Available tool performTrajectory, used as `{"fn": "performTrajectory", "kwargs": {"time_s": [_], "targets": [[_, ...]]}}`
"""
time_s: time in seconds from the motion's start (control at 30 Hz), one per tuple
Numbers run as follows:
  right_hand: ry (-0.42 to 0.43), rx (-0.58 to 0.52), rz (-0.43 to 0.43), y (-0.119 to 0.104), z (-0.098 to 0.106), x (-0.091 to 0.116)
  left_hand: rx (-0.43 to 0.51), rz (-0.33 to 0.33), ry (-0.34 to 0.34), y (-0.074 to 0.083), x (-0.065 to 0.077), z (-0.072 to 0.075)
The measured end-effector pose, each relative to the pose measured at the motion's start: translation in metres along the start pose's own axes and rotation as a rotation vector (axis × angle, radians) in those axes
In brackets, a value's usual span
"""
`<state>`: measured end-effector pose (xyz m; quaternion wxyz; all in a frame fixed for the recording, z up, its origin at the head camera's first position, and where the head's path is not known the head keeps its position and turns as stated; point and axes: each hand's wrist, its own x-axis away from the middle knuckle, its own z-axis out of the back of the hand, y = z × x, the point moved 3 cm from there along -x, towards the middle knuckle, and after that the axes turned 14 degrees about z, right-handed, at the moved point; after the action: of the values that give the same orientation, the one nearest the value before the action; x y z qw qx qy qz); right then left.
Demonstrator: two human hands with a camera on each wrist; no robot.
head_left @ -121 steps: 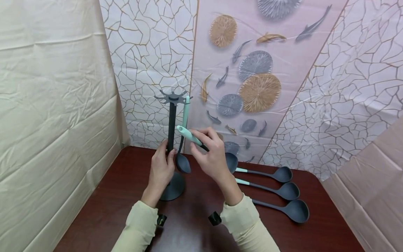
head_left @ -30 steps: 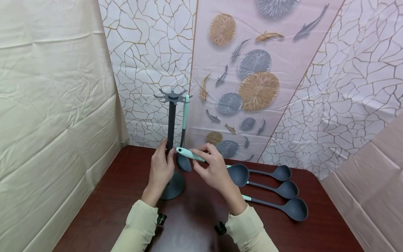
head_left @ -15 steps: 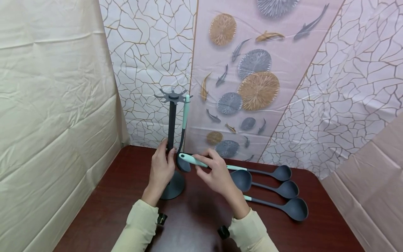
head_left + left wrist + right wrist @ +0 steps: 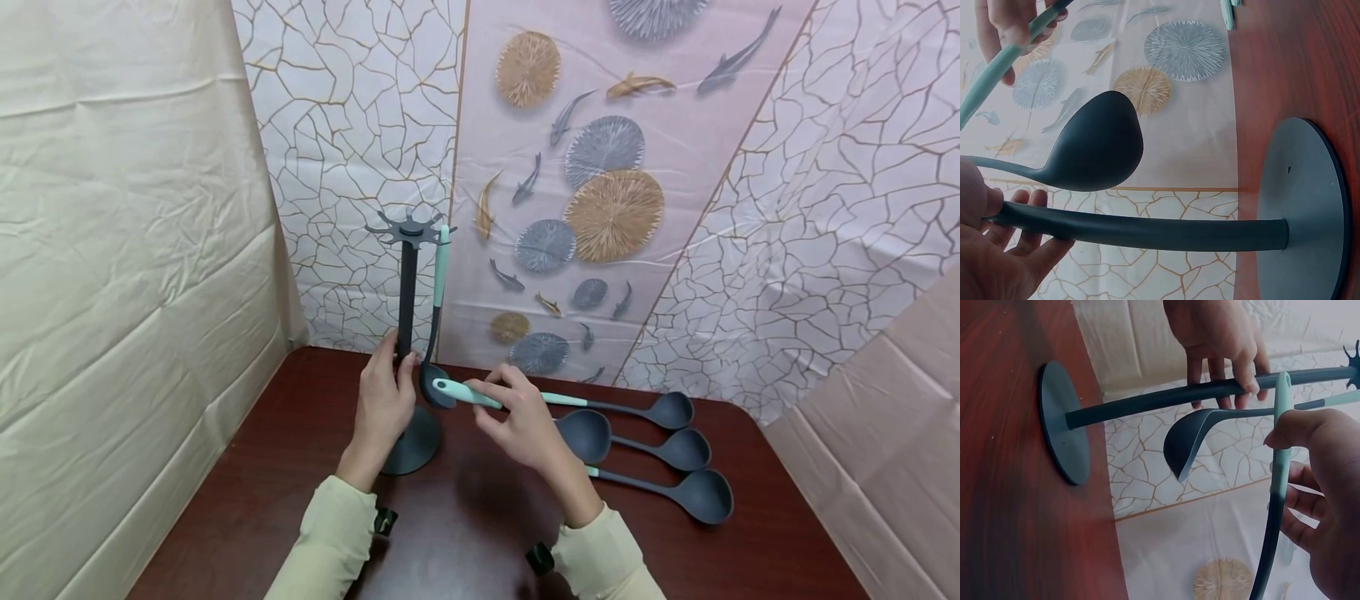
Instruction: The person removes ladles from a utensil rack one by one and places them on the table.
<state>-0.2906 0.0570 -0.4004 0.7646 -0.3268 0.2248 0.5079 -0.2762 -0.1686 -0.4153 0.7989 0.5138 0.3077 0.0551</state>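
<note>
My left hand [image 4: 385,404] holds the post of a black utensil stand [image 4: 408,292] with a round base and a hooked top. From one hook on its right side hangs a ladle [image 4: 1100,140] with a mint-green handle, its dark bowl near the post. My right hand [image 4: 521,421] pinches a second ladle [image 4: 467,392] by its mint-green handle. This ladle is held in the air right of the stand, its handle end pointing left toward the hanging bowl. Its dark bowl [image 4: 585,436] shows beyond the right wrist. In the right wrist view its bowl is out of frame.
Three more dark utensils with mint handles lie in a row on the right of the red-brown table [image 4: 247,517]: a back ladle [image 4: 670,410], a middle ladle [image 4: 688,450] and a front ladle [image 4: 708,497]. Patterned cloth [image 4: 360,150] hangs behind the table.
My right hand has come down and slightly right with its ladle, whose handle was higher and closer to the post. My left hand stays on the post; the hanging ladle keeps its place.
</note>
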Motion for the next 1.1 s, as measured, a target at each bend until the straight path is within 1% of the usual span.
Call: {"fn": "performTrajectory", "kwargs": {"time_s": [0.23,0.4,0.5,0.7,0.87,1.1], "targets": [[-0.018,-0.017,0.001,0.003,0.000,0.009,0.000,-0.006,0.004,0.001,0.000,0.000],[-0.055,-0.061,-0.046,0.005,-0.001,0.015,0.001,-0.008,0.005,0.001,-0.001,-0.001],[-0.078,-0.066,-0.074,0.007,-0.002,0.018,0.003,-0.011,0.008,0.000,-0.001,-0.001],[-0.111,-0.049,-0.089,0.010,-0.003,0.025,0.007,-0.015,0.008,0.000,0.000,-0.001],[-0.132,-0.056,-0.096,0.014,-0.004,0.028,0.016,-0.021,0.009,0.000,-0.001,-0.001],[-0.185,-0.099,-0.158,0.016,-0.005,0.034,0.010,-0.011,0.007,-0.001,0.000,-0.001]]}}
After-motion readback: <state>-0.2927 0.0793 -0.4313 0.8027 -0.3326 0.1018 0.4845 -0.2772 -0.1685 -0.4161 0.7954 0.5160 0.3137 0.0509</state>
